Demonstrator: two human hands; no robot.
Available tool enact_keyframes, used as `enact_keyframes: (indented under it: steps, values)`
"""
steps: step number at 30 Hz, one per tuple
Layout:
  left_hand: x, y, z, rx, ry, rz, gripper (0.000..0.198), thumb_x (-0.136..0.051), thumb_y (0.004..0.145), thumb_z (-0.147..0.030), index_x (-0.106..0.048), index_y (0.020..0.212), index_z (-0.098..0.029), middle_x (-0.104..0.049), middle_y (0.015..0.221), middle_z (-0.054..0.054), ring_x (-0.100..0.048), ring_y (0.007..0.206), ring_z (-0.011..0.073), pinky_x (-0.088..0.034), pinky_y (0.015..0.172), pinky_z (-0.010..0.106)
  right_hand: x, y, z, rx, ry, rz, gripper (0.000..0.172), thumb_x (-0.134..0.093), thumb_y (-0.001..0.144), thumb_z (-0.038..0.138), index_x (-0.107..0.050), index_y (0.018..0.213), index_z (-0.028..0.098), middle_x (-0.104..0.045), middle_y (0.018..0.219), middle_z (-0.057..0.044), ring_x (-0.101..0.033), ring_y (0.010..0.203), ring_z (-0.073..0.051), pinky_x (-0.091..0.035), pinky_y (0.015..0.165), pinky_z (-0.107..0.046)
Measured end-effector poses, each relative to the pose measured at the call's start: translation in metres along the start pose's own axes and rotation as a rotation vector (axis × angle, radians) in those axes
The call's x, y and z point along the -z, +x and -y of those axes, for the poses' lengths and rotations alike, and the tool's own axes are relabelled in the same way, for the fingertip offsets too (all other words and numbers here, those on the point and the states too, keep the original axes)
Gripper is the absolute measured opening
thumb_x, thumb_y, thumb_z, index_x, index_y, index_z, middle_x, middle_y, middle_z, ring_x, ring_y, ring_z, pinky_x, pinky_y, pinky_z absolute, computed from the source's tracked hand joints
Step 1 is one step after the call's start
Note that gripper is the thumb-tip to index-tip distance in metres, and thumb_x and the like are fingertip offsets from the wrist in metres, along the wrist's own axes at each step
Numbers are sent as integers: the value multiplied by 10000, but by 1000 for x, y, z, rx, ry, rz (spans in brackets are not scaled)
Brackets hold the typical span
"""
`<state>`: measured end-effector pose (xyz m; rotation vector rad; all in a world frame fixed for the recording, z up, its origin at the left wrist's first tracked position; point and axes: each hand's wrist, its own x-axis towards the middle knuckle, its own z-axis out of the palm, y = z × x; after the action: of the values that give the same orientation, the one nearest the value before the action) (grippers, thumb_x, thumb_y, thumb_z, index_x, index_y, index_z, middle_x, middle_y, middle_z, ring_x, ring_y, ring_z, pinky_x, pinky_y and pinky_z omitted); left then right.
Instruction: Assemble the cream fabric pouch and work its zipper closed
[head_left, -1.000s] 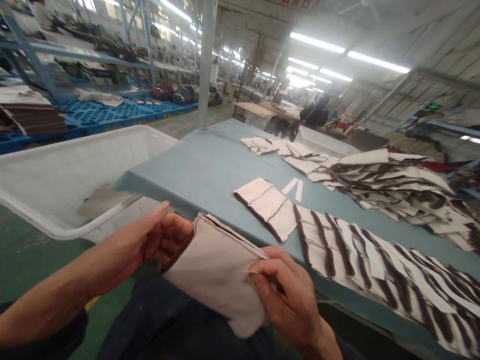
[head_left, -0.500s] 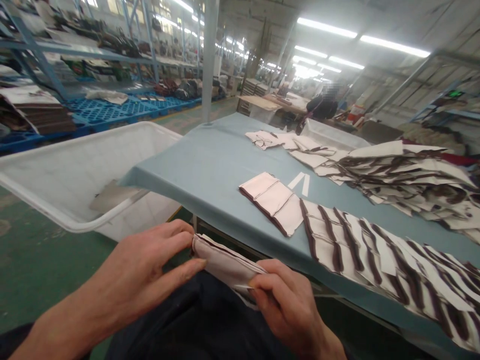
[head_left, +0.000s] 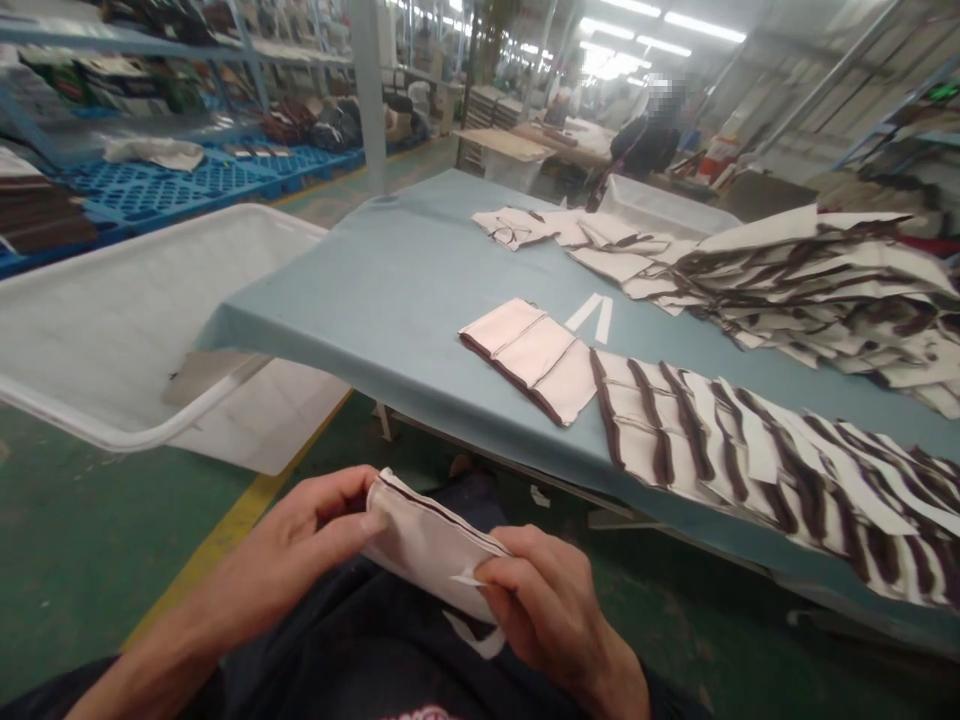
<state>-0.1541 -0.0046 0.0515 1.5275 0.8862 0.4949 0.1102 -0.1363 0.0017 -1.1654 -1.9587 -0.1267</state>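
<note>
You hold a pale fabric piece (head_left: 427, 540) with a dark edge over your lap, just off the near edge of the table (head_left: 405, 290). Your left hand (head_left: 315, 530) pinches its left corner, thumb and fingers closed on the cloth. Your right hand (head_left: 540, 610) grips its right end, fingers curled shut over it. On the table lie three folded pieces (head_left: 532, 355), touching an overlapping row (head_left: 750, 460) towards the table's right. A white bin (head_left: 112, 330) stands at the table's left end.

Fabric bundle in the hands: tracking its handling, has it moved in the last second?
Yes: the fabric bundle has dropped toward the person, now clear below the table edge it overlapped before.
</note>
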Motion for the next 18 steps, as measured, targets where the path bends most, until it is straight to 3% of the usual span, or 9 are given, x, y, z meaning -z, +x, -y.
enact_keyframes:
  steps: [4, 6, 8, 10, 12, 15, 18]
  values:
    - [-11, 5, 1, 59, 46, -104, 420, -740, 971, -608, -831, 851, -216, -799, 820, 55, -714, 777, 263, -596, 702, 296, -8, -10, 10, -87, 132, 8, 205, -616, 1171, 163, -727, 1025, 255, -862, 936, -58, -800, 757, -185, -626, 700, -289]
    - [-14, 6, -6, 55, 72, -125, 421, -739, 968, -610, -825, 833, -221, -803, 807, 57, -715, 761, 265, -603, 690, 301, -5, -8, 15, -302, 324, -36, 207, -664, 1176, 243, -732, 981, 253, -882, 1040, -80, -839, 876, -204, -659, 777, -296]
    - [-17, 6, -16, 23, 99, -126, 398, -739, 973, -593, -806, 813, -235, -794, 784, 47, -708, 735, 260, -600, 668, 297, 4, 1, 16, -621, 530, -127, 272, -724, 1183, 398, -756, 963, 241, -889, 1094, -103, -846, 929, -223, -666, 782, -297]
    - [-21, 5, -23, -21, 144, -113, 388, -723, 989, -580, -794, 803, -247, -789, 773, 41, -706, 725, 259, -585, 648, 293, 12, 16, 12, -898, 714, -217, 373, -778, 1152, 553, -770, 966, 229, -861, 946, -80, -790, 781, -201, -622, 668, -268]
    - [-24, 2, -24, -48, 189, -95, 391, -694, 1018, -573, -808, 826, -253, -805, 793, 44, -723, 743, 267, -577, 649, 299, 17, 33, 5, -1037, 879, -186, 446, -813, 1100, 647, -751, 970, 226, -757, 738, -10, -665, 603, -160, -547, 564, -243]
    - [-29, -2, -16, -88, 238, -119, 394, -669, 1068, -557, -807, 851, -258, -812, 803, 37, -718, 745, 261, -557, 662, 307, 12, 54, -6, -1024, 909, -17, 401, -811, 1065, 604, -724, 979, 223, -667, 682, 37, -565, 557, -130, -471, 532, -232]
    - [-30, -5, -10, -128, 242, -144, 341, -682, 1080, -494, -805, 860, -264, -800, 783, 18, -698, 725, 245, -536, 661, 303, -2, 65, -9, -874, 658, 30, 248, -758, 1043, 447, -718, 951, 220, -670, 716, 28, -564, 603, -126, -424, 572, -249]
